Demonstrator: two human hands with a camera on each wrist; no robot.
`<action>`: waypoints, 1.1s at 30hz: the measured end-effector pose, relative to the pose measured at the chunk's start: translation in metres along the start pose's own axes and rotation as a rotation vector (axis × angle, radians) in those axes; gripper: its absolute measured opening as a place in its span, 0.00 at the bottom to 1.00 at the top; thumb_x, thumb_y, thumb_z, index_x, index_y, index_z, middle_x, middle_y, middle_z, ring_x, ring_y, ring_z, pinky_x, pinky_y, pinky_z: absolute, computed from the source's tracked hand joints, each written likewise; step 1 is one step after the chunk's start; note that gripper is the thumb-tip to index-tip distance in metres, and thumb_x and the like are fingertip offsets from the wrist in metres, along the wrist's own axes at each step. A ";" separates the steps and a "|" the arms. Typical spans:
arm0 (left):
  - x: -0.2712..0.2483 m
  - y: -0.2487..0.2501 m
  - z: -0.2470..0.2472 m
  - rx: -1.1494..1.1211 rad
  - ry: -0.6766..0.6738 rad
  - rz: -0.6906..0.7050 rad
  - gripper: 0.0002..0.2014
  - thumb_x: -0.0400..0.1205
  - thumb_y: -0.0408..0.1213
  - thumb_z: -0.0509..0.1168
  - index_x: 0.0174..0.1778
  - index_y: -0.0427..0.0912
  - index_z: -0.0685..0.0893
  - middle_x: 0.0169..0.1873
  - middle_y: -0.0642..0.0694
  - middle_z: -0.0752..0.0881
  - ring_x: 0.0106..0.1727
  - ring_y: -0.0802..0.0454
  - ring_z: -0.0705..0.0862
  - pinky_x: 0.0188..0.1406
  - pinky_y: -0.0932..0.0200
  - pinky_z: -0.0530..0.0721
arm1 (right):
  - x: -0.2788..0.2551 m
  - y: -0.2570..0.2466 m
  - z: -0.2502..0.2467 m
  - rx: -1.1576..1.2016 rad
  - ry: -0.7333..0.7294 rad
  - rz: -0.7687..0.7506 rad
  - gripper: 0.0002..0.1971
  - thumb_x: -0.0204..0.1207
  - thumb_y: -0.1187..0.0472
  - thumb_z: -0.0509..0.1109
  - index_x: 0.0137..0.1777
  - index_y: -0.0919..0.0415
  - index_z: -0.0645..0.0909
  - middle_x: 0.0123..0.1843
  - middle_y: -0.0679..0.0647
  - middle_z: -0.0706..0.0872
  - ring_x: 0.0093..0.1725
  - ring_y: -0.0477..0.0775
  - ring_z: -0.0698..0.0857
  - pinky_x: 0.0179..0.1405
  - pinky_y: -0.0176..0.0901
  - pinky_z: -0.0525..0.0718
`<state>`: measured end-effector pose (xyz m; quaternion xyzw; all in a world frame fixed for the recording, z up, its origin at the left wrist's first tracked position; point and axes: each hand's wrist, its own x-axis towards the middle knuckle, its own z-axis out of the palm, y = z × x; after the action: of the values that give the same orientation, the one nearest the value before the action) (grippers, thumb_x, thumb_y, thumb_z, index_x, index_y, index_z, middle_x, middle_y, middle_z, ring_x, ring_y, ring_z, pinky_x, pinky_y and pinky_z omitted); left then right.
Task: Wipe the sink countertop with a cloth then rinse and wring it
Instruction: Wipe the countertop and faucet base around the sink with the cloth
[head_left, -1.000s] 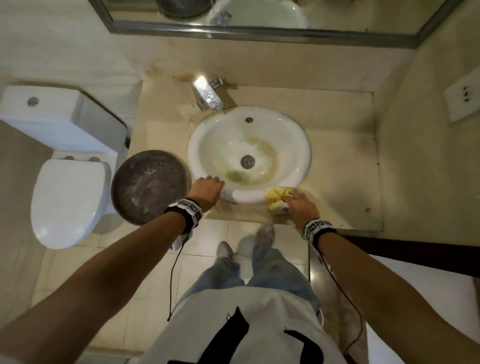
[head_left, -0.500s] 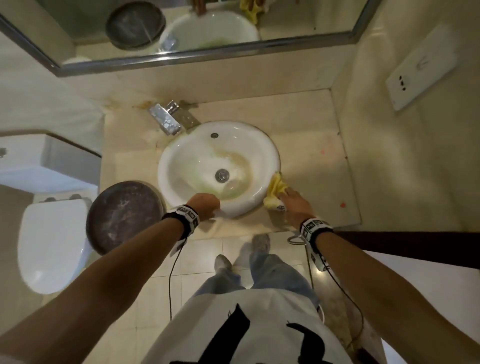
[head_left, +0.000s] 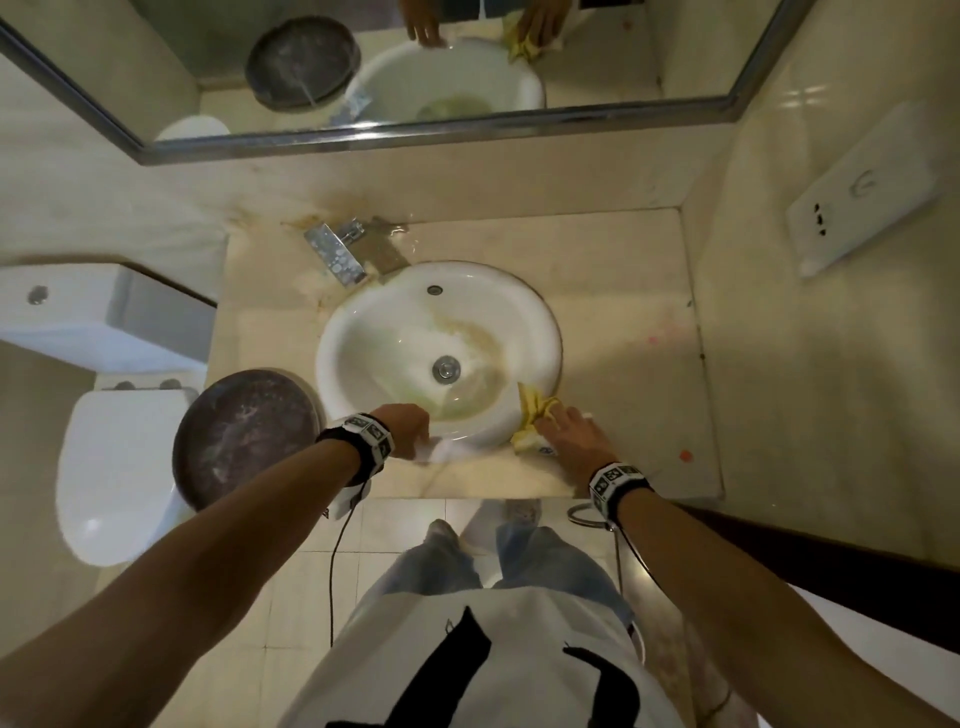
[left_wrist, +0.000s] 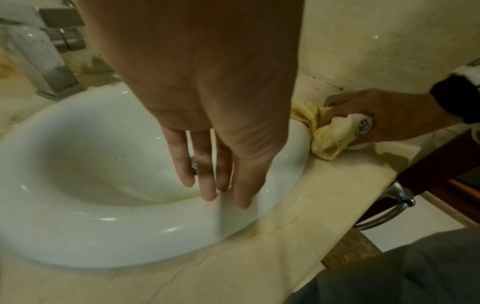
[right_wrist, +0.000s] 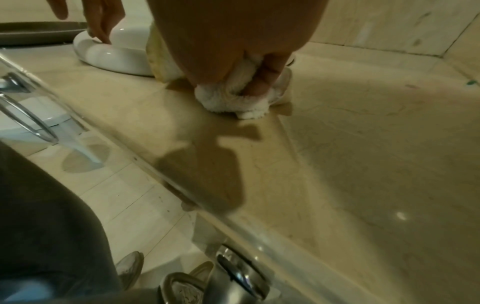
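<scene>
A round white sink (head_left: 540, 332) (left_wrist: 78, 232) (right_wrist: 114, 57) is set into a beige stone countertop (head_left: 634, 291) (left_wrist: 259, 257) (right_wrist: 363, 164). My right hand (head_left: 569, 434) (left_wrist: 374, 117) (right_wrist: 233, 41) grips a bunched yellow and white cloth (head_left: 535, 410) (left_wrist: 330, 133) (right_wrist: 233, 102) and presses it on the countertop against the sink's front right rim. My left hand (head_left: 410, 428) (left_wrist: 207, 102) rests with straight fingers on the sink's front rim, holding nothing.
A chrome tap (head_left: 337, 254) (left_wrist: 39, 55) stands behind the sink at the left. A dark round basin (head_left: 244, 436) sits at the counter's left end beside a white toilet (head_left: 114, 467). A mirror (head_left: 415, 67) hangs above, a wall socket (head_left: 867, 202) at the right. A metal ring (left_wrist: 384, 209) hangs under the front edge.
My right hand has slid the cloth a little to the right around the sink's front rim. The left hand stays on the rim. My head view has tilted up.
</scene>
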<state>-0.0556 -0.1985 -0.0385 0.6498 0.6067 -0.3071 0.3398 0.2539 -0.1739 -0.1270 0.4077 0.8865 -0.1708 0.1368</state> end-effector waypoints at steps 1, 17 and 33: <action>-0.001 0.000 0.001 -0.002 0.004 -0.002 0.20 0.80 0.48 0.65 0.58 0.36 0.88 0.55 0.39 0.88 0.58 0.38 0.87 0.58 0.49 0.86 | 0.002 0.001 0.000 0.000 -0.011 0.003 0.19 0.78 0.54 0.72 0.67 0.56 0.78 0.67 0.61 0.76 0.56 0.67 0.81 0.46 0.62 0.87; 0.005 0.005 -0.008 0.141 -0.017 0.066 0.16 0.83 0.44 0.66 0.56 0.36 0.88 0.52 0.40 0.89 0.54 0.39 0.88 0.53 0.49 0.87 | 0.036 0.034 -0.040 0.353 0.105 0.587 0.18 0.84 0.49 0.61 0.70 0.53 0.71 0.72 0.59 0.72 0.66 0.67 0.77 0.58 0.62 0.79; 0.050 0.057 -0.028 0.234 0.100 0.477 0.30 0.87 0.40 0.59 0.86 0.57 0.60 0.80 0.44 0.71 0.76 0.42 0.75 0.74 0.52 0.73 | -0.034 -0.014 -0.004 0.269 -0.090 -0.003 0.34 0.62 0.47 0.85 0.68 0.54 0.78 0.69 0.56 0.78 0.62 0.61 0.81 0.47 0.55 0.89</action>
<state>0.0042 -0.1486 -0.0590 0.8237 0.4128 -0.2538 0.2946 0.2642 -0.2040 -0.1074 0.4130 0.8492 -0.3063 0.1203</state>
